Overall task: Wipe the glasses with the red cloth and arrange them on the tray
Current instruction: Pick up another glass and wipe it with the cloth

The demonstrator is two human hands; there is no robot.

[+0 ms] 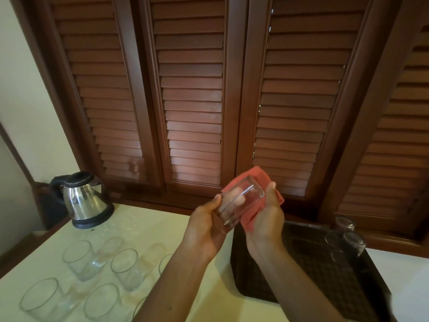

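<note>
My left hand (206, 226) grips a clear glass (241, 202) held tilted in the air, with fingers showing through its wall. My right hand (267, 219) holds the red cloth (253, 175) against the far side of that glass. Below them lies a dark woven tray (301, 270) on the table, with three upturned glasses (348, 240) at its far right corner. Several more clear glasses (123, 268) stand upright on the pale tablecloth at the lower left.
A steel electric kettle (84, 201) stands on its black base at the table's back left corner. Brown louvred shutters (192, 89) fill the wall behind. The pale tablecloth (148, 224) lies between kettle, glasses and tray.
</note>
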